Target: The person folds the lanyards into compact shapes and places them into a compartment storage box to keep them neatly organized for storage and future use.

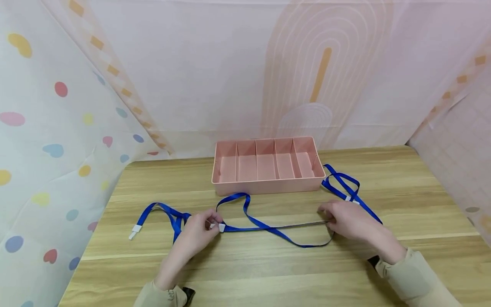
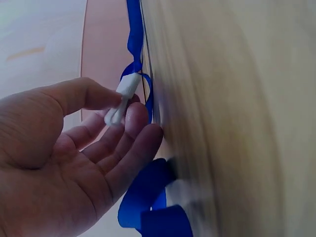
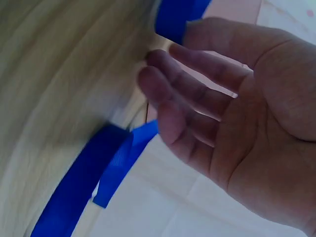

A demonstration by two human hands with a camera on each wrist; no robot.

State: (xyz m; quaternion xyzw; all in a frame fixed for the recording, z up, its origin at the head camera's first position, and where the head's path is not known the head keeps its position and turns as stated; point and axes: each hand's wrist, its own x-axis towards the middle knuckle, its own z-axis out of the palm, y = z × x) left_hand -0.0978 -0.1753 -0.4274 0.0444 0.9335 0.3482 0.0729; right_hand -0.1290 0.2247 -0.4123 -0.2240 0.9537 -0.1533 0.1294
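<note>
A blue lanyard stretches across the table between both hands, with one loop of its strap lying loose behind and in front of the taut part. My left hand pinches the white plastic clip at its left end between thumb and fingers. At the other end, my right hand holds the blue strap between thumb and fingertips. A second blue lanyard lies beside the left hand, its white clip pointing left. Behind the right hand rests a third blue lanyard, partly covered.
A pink box with several compartments stands at the back of the wooden table. Patterned cloths hang behind and at the left side.
</note>
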